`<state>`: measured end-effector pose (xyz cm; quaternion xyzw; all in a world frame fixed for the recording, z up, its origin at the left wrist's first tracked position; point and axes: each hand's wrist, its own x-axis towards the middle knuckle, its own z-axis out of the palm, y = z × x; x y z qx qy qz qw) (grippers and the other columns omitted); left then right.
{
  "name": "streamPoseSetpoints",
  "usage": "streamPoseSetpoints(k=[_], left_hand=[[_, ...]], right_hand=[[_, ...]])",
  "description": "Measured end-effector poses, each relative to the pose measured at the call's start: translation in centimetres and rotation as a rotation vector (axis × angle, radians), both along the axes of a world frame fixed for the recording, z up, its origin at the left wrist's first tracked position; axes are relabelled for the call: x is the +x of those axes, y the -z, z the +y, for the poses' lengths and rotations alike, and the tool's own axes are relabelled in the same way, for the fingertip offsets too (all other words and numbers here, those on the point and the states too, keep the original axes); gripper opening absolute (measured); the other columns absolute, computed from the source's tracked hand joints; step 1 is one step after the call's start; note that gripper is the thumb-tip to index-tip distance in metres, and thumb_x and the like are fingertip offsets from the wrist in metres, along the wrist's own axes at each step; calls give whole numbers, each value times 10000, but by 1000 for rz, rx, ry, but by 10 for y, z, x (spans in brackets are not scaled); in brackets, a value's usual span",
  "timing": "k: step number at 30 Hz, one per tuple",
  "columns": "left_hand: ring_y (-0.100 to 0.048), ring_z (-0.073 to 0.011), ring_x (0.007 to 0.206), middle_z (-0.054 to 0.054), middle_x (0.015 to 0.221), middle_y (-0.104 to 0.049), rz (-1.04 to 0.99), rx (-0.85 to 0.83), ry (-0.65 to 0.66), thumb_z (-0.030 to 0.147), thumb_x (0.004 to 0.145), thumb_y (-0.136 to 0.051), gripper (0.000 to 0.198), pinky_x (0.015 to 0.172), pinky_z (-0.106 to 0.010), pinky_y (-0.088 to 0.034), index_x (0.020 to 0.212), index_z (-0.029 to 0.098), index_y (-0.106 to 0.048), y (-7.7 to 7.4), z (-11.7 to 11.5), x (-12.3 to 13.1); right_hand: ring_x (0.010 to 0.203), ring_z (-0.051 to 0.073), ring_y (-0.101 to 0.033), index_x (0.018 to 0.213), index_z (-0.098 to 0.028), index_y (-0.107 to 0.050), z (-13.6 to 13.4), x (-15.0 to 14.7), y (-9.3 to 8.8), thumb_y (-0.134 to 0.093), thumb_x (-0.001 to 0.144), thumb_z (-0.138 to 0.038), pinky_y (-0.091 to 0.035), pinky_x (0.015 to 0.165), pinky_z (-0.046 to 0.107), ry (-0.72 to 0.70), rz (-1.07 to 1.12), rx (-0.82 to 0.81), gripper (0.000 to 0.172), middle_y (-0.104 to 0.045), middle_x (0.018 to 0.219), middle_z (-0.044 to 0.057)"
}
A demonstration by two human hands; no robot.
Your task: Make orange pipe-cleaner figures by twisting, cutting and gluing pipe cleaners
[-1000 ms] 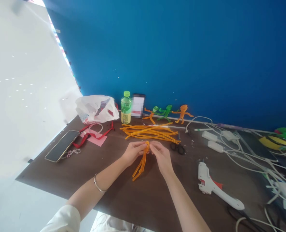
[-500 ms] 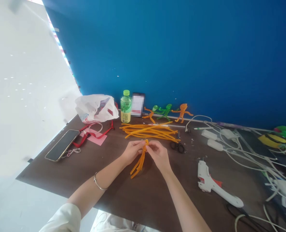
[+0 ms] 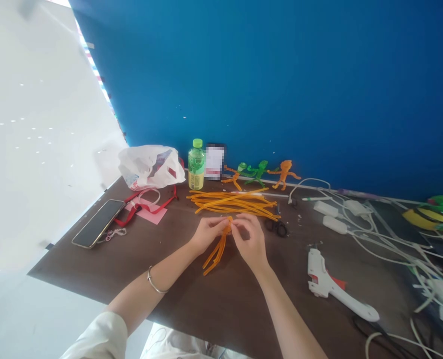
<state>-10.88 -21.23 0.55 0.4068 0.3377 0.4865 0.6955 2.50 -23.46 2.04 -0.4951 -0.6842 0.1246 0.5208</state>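
My left hand (image 3: 207, 233) and my right hand (image 3: 249, 239) meet over the middle of the dark brown table (image 3: 105, 264). Both pinch the top of a bundle of orange pipe cleaners (image 3: 215, 252), whose loose ends trail down toward me on the tabletop. A silver bangle (image 3: 153, 283) sits on my left wrist. Just beyond my hands lies a pile of orange pipe cleaners (image 3: 233, 203).
Along the blue wall stand a green bottle (image 3: 196, 164), a white plastic bag (image 3: 150, 167) and three small pipe-cleaner figures (image 3: 260, 174). A phone (image 3: 98, 229) and red lanyard (image 3: 142, 207) lie left. Black scissors (image 3: 277, 227), a white glue gun (image 3: 331, 286) and tangled white cables (image 3: 385, 234) lie right.
My hands keep working the top of the orange bundle; the right fingers have shifted slightly and the trailing ends have swung a little. The view has drifted slightly.
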Motion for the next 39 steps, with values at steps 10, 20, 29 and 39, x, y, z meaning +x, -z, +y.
streamPoseSetpoints(k=[10, 20, 29, 39], left_hand=[[-600, -199, 805, -84, 863, -675, 226, 248, -123, 367, 670, -657, 317, 763, -335, -484, 890, 143, -699, 2, 2, 0], [-484, -74, 456, 5, 555, -538, 392, 216, -20, 448, 748, -539, 353, 443, -197, -399, 843, 118, -620, 4, -4, 4], [-323, -20, 390, 41, 537, -434, 162, 35, 53, 514, 707, -557, 392, 378, -181, -223, 649, 132, -497, 1, -4, 7], [-454, -58, 461, 11, 679, -522, 136, 124, -54, 461, 714, -583, 405, 428, -201, -351, 957, 143, -522, 3, -2, 7]], right_hand=[[885, 186, -551, 766, -202, -553, 2, 2, 2, -480, 822, -235, -489, 751, 334, -67, -32, -82, 98, -547, 923, 72], [764, 173, -588, 791, -189, -548, 5, 5, 11, -514, 795, -374, -534, 670, 339, -81, 259, -249, 188, -532, 981, 93], [661, 161, -608, 792, -176, -565, 7, 2, 9, -576, 737, -437, -519, 684, 335, -64, 402, -344, 267, -600, 838, 67], [743, 166, -593, 758, -175, -571, 4, -2, 11, -538, 785, -343, -495, 712, 324, -74, 253, -263, 173, -589, 834, 63]])
